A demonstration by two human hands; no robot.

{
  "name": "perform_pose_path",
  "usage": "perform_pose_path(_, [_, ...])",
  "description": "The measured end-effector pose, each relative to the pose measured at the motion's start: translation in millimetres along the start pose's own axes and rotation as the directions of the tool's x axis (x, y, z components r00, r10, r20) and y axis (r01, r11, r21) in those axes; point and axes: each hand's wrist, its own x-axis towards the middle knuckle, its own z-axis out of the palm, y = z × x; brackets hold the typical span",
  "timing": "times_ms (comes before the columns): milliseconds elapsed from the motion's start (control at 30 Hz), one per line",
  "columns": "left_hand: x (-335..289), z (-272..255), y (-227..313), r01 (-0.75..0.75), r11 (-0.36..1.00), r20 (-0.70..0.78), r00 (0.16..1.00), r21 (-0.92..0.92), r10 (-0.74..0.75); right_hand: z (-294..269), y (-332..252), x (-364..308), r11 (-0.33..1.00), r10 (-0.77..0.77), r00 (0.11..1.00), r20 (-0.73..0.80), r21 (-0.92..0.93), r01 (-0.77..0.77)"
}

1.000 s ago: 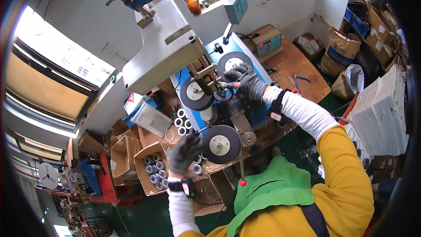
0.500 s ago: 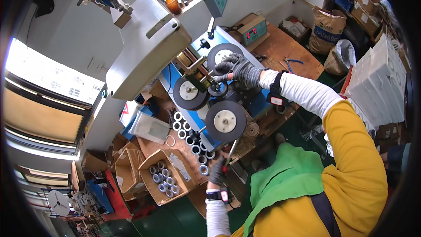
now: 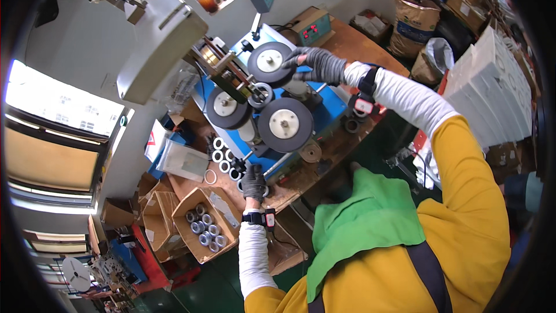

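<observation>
My left hand [image 3: 253, 183], in a dark grey glove, is at the table's front edge beside a black knob [image 3: 238, 164] and several rings [image 3: 225, 166]. Its fingertips are hard to make out, and whether they hold anything cannot be seen. With fingers apart, my gloved right hand [image 3: 322, 67] is at the right rim of the upper dark wheel [image 3: 269, 61]. Two more dark wheels with pale hubs, the left one [image 3: 227, 107] and the front one [image 3: 285, 125], belong to the same blue machine [image 3: 333, 104]. Between the three wheels sits a grey ring [image 3: 261, 95].
An open cardboard box [image 3: 194, 241] holding several metal rings stands left of my left forearm. A clear plastic bin [image 3: 183, 161] is behind it. A control box with red digits [image 3: 315, 30] stands at the back. White stacked sheets [image 3: 489, 90] rise at the right.
My left hand has left the red-handled rod and moved up and left to the rings. My right hand has drawn away from the ring between the wheels. The whole view has shifted.
</observation>
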Motion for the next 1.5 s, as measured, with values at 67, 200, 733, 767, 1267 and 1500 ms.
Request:
perform_pose_path(67, [-3.6, 0.5, 22.2, -0.169, 0.971, -0.139, 0.971, 0.172, 0.194, -38.6, -12.0, -17.6, 0.985, 0.17, 0.983, 0.072, 0.026, -0.172])
perform_pose_path(200, [-10.2, 5.3, 27.5, -0.177, 0.968, -0.218, 0.952, 0.181, 0.214, -83.6, -20.0, -43.5, 0.973, 0.227, 0.974, 0.006, -0.057, -0.226])
perform_pose_path(733, [-11.0, -10.6, 44.6, -0.107, 0.993, -0.054, 0.993, 0.046, 0.11, -99.8, -72.1, 62.3, 0.996, -0.049, 0.987, -0.155, -0.081, 0.037])
perform_pose_path(767, [-11.6, -14.1, 37.3, -0.17, 0.985, -0.127, 0.977, 0.038, 0.174, -101.7, -86.1, 74.8, 0.999, -0.019, 0.986, -0.165, -0.044, 0.012])
perform_pose_path(1267, [-47.1, -68.1, 54.3, -0.094, 0.938, -0.319, 0.947, -0.333, -0.018, -110.9, -157.2, 169.4, 0.966, -0.1, 0.917, -0.385, 0.185, 0.183])
perform_pose_path(1500, [-49.1, -80.7, 78.3, -0.111, 0.92, -0.368, 0.929, -0.375, -0.038, -104.0, -150.8, 147.2, 0.911, 0.077, 0.993, -0.094, 0.412, -0.031])
